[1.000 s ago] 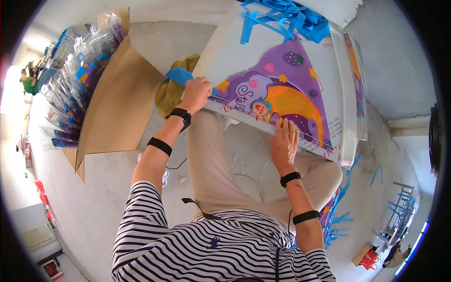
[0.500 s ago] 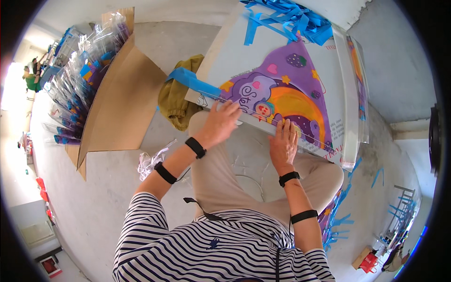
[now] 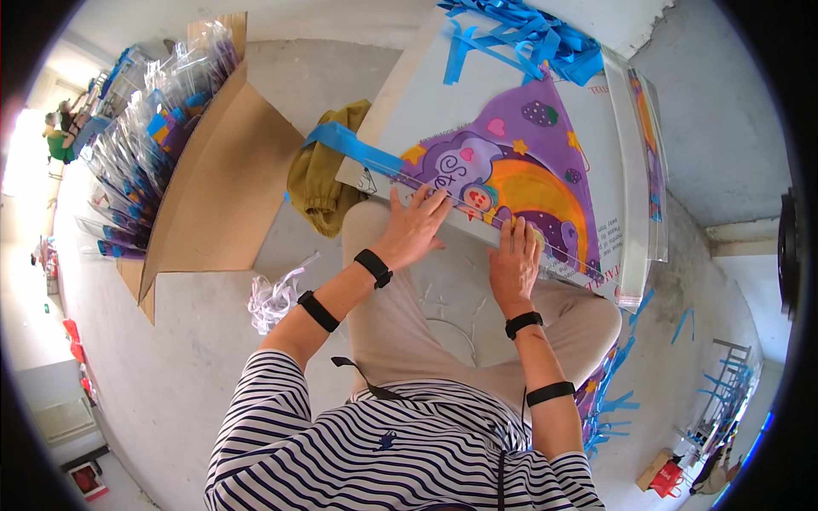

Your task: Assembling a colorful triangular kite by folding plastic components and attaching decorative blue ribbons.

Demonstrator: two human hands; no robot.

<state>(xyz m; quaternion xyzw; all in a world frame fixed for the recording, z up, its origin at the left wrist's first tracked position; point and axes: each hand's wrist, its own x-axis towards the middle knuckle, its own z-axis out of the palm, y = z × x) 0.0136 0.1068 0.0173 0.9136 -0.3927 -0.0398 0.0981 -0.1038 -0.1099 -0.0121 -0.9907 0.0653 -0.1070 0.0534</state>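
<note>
Purple pennant lies flat on a white box, the open left hand and open right hand resting along its near edge, apparently keeping it straight; 1 blue ribbon runs left, loose ribbons heaped at the far end, seemingly clear of the hands.
</note>
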